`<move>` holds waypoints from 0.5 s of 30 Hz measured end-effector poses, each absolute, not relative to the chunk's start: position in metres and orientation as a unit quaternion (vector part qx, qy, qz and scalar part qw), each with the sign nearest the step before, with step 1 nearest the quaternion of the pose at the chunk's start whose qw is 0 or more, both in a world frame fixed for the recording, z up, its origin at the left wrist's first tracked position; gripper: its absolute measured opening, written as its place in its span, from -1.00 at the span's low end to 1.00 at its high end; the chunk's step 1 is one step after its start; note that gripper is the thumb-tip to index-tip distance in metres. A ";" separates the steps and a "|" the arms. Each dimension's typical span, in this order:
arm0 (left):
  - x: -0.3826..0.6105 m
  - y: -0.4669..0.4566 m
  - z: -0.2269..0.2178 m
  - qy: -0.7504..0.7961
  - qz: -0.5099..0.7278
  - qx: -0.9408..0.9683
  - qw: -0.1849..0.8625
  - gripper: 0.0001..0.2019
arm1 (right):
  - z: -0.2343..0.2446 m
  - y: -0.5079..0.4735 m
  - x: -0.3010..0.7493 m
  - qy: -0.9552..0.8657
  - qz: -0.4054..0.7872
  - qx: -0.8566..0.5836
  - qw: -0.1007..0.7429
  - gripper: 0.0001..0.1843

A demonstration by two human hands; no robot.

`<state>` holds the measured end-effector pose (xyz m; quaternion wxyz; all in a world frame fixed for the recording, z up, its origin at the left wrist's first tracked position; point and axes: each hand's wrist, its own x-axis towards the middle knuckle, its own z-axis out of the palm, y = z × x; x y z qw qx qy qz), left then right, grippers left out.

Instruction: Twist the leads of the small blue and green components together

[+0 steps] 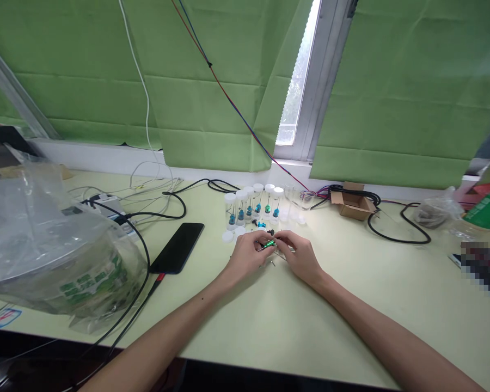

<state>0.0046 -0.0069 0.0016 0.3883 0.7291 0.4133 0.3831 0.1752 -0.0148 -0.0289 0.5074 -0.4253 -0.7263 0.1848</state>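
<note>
Between the fingertips of my left hand (250, 251) is a small green metal part with a thin shaft (268, 245). My right hand (300, 255) is closed in a pinch at the right end of that part; what its fingertips grip is hidden. Just beyond my hands stand several clear tubes with white caps (240, 209), most holding a blue metal piece and one a green piece (268, 209). A loose blue piece (262, 224) and a small black knob (271, 232) lie in front of them. Small thin metal bits (273, 263) rest below my fingers.
A black phone (178, 247) and a large plastic-wrapped tub (65, 250) sit to the left, with black cables (147, 256) between. Empty clear tubes (300, 198) and an open cardboard box (353, 205) stand at the back right. White caps (227, 237) lie near the tubes.
</note>
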 end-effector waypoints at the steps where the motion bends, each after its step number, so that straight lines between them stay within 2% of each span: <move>1: 0.005 -0.007 0.002 0.414 0.382 0.731 0.385 -0.76 | -0.029 -0.015 0.175 -0.726 0.185 -0.426 0.507 -0.84; 15: 0.004 -0.006 -0.002 0.410 0.375 0.765 0.325 -0.78 | -0.028 -0.017 0.175 -0.729 0.185 -0.427 0.502 -0.85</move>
